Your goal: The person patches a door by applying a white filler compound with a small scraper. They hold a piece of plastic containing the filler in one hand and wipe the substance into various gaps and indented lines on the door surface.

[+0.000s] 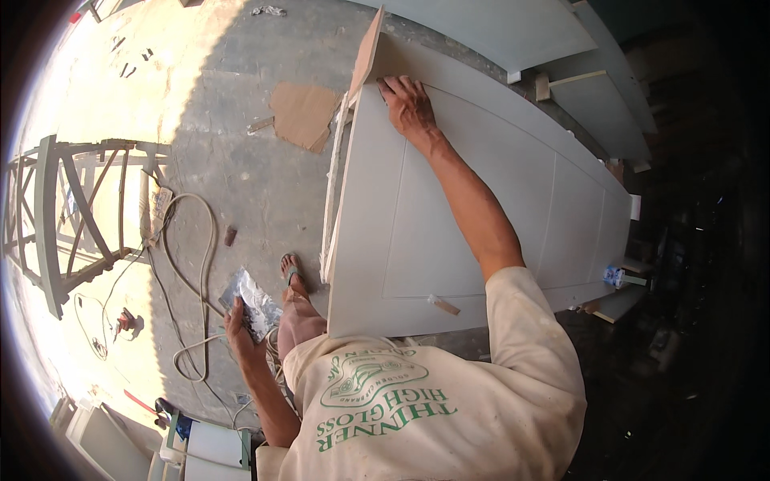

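Note:
A large pale grey panel (473, 200) with shallow grooved lines lies in front of me. My right hand (411, 108) presses on its surface near the far left corner, fingers curled down together. A dark edge shows at the fingertips, but what they grip is too hidden to name. Beside the panel, low on the left, my left hand (243, 327) is closed on a crumpled silvery foil sheet (255, 301). A small tool with a brown handle (445, 305) rests on the panel near my body; its kind is unclear.
An upright board (366, 52) stands at the panel's far left corner. Torn cardboard (305, 115) lies on the concrete floor. A looped hose (210, 240) trails near a greenish wooden frame (54, 224). More grey panels (597, 112) stand at the far right. A blue-and-white can (613, 276) sits at the right end.

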### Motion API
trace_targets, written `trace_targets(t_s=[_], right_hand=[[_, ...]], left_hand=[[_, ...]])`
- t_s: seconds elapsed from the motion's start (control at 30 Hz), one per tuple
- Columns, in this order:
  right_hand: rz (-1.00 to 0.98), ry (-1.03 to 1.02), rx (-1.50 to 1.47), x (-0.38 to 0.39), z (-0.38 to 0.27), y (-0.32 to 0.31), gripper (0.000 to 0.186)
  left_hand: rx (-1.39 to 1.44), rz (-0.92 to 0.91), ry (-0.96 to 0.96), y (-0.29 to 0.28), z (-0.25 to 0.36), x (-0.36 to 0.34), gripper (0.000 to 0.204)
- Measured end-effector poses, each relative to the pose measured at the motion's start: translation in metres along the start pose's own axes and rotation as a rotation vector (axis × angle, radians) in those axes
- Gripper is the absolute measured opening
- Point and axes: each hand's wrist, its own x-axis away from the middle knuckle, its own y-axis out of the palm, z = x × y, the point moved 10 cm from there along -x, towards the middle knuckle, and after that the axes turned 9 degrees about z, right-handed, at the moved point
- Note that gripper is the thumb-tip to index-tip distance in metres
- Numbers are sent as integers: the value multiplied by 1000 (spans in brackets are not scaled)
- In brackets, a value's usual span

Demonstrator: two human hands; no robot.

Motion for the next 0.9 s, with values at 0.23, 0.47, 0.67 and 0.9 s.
trace_targets(t_s=[0.23, 0.47, 0.67, 0.9], right_hand=[[-107, 106, -48, -15, 26, 10, 22], [-134, 123, -121, -17, 25, 11, 24], [-94, 92, -124, -11, 12, 10, 25], [-46, 105, -117, -17, 15, 11, 25]], left_hand=[[60, -50, -9, 4, -2, -2, 17], [59, -41, 25, -7, -7, -10, 20], [78, -3, -13, 8, 1, 4, 14], [69, -4, -17, -4, -4, -5, 18]])
